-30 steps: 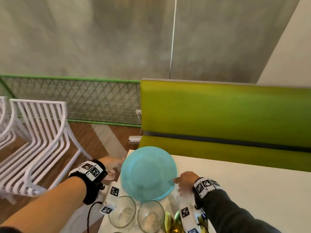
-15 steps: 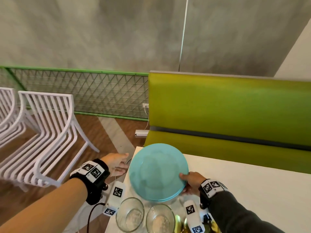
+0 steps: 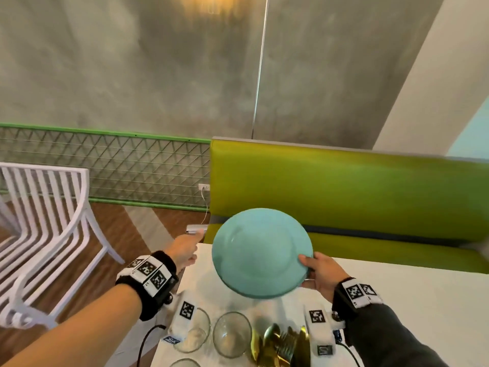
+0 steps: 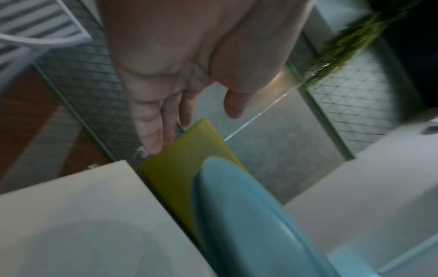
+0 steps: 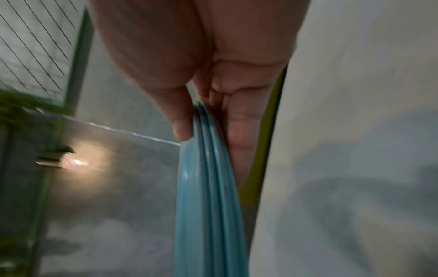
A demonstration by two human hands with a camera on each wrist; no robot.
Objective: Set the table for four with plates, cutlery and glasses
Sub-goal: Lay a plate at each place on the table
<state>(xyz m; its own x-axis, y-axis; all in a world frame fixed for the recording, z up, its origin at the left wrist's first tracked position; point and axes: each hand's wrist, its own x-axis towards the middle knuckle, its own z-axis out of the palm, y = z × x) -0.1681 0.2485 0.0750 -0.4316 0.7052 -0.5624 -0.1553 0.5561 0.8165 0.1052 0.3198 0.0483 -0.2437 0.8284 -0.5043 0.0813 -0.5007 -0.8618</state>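
Crowding table [image 3: 397, 292] edge: glasses [image 3: 231, 335], gold cutlery [image 3: 280, 343].

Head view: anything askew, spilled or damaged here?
Nothing spilled or broken. The stack of blue plates is tilted off the table, pinched at its rim by the right hand alone; the left hand hangs free.

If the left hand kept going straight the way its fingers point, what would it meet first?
Probably the end of the green bench backrest; the left hand is open and empty, fingertips close to it, though depth is unclear.
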